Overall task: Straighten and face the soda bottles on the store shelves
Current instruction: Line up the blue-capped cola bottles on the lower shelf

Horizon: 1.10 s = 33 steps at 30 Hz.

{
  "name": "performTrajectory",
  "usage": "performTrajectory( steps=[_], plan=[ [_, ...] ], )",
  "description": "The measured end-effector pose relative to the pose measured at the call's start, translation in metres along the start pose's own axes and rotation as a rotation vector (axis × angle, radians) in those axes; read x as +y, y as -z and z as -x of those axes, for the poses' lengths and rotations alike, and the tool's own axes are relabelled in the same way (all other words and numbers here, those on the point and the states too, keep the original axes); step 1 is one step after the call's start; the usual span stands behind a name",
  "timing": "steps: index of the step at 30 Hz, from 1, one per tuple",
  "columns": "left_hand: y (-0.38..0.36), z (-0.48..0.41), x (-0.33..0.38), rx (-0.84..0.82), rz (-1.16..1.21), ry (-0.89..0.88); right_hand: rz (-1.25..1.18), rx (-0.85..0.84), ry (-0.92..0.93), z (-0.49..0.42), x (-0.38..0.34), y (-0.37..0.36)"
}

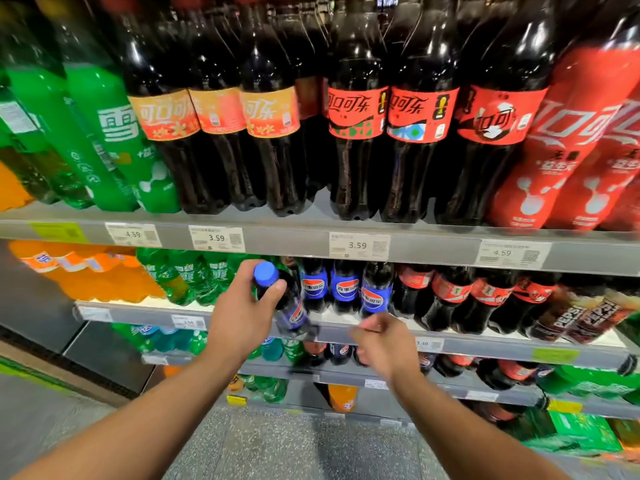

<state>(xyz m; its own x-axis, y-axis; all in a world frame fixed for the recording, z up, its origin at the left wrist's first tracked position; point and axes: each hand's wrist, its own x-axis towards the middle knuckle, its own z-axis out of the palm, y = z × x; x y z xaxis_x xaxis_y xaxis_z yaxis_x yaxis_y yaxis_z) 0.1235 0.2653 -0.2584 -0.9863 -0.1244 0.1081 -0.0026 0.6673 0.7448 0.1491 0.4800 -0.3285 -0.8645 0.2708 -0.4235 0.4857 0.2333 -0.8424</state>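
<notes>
Two hands work at the second shelf [138,316]. Furthest left, the left hand [242,313] grips a small Pepsi bottle [292,310] at the neck, with fingers and thumb curled round it just under the blue cap [266,271]. The bottle is tilted, cap up and to the left, base at the shelf lip, just left of three standing Pepsi bottles [346,287].

We judge the step in hand to be setting this bottle upright in the front row. To do it well, we would:
- bring the base flat onto the shelf;
- stand it just beside its neighbour, level with the front edge;
- twist at the neck until the round emblem faces out, as on the three beside it.

The bottle holds dark cola in clear plastic. Its blue label, with a red, white and blue emblem, is angled downward and partly blurred.

Further right, the right hand [384,341] hovers below the standing row. Its fingers are curled but blurred, and we cannot tell whether they hold anything.
</notes>
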Motion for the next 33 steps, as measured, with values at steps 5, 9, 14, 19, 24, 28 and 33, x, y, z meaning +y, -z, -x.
performTrajectory(
  steps=[5,9,14,19,24,28,33],
  plan=[
    [0.001,-0.008,0.004,0.03,-0.016,-0.038,0.173,-0.104,0.332,0.024,-0.069,-0.061],
    [0.006,-0.014,-0.004,0.027,-0.008,-0.01,0.264,-0.078,0.415,0.021,-0.083,-0.071],
    [0.007,-0.022,-0.01,0.024,0.003,0.018,0.267,-0.033,0.417,0.013,-0.082,-0.08],
    [0.006,-0.032,-0.007,0.03,0.092,0.095,0.329,0.003,0.387,0.004,-0.087,-0.087],
    [0.008,-0.043,-0.005,0.022,0.098,0.122,0.361,0.053,0.408,-0.005,-0.092,-0.094],
    [0.006,-0.045,-0.01,0.052,0.103,0.13,0.345,0.093,0.41,-0.009,-0.095,-0.101],
    [0.004,-0.055,-0.007,0.031,0.07,0.142,0.479,0.134,0.434,-0.018,-0.098,-0.105]
  ],
)
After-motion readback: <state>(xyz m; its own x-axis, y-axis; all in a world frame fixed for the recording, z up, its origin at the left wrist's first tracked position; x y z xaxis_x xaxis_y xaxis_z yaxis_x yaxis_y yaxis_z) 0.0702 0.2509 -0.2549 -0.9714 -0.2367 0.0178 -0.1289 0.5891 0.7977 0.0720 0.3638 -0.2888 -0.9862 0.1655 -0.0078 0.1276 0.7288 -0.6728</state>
